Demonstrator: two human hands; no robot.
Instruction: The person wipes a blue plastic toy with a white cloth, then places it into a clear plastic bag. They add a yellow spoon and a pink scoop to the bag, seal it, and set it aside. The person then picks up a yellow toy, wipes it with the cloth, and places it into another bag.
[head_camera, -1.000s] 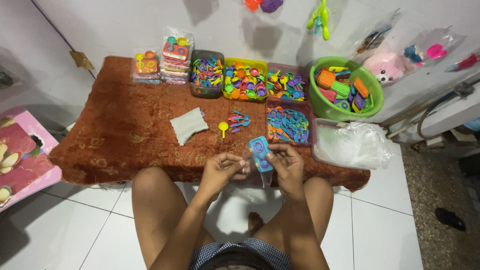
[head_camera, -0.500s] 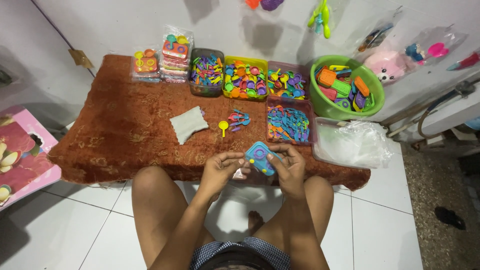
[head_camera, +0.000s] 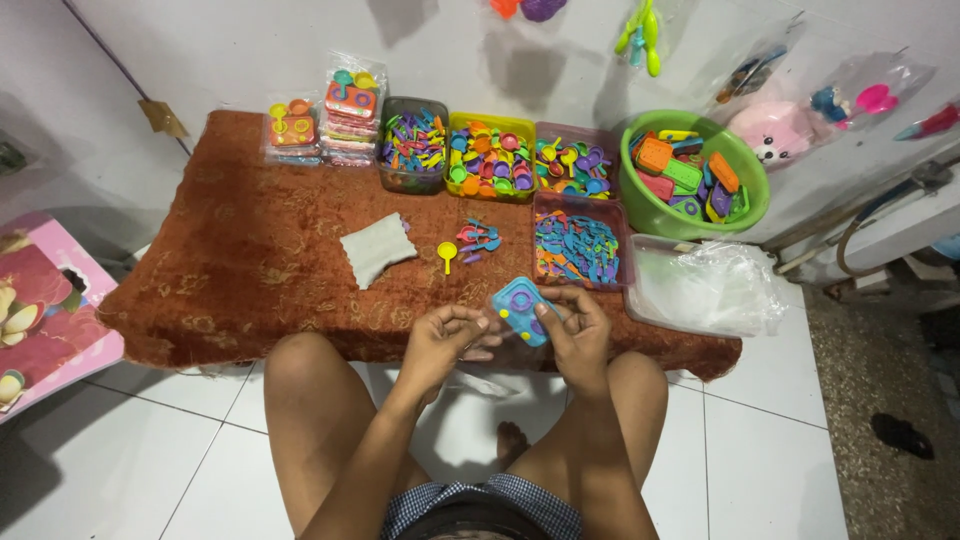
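Home toy-packing spot: low cloth-covered table (head_camera: 250, 260), toy-part trays (head_camera: 490, 158)

The person wears checked shorts (head_camera: 485, 505) in a fine blue-and-white pattern, seen at the bottom centre of the frame, with a dark waistband edge at the very bottom. Both arms are bare with no sleeves showing, and the left hand (head_camera: 440, 340) and right hand (head_camera: 578, 335) carry no rings or watch that I can make out. Legs and the foot (head_camera: 512, 443) at lower centre are bare too.
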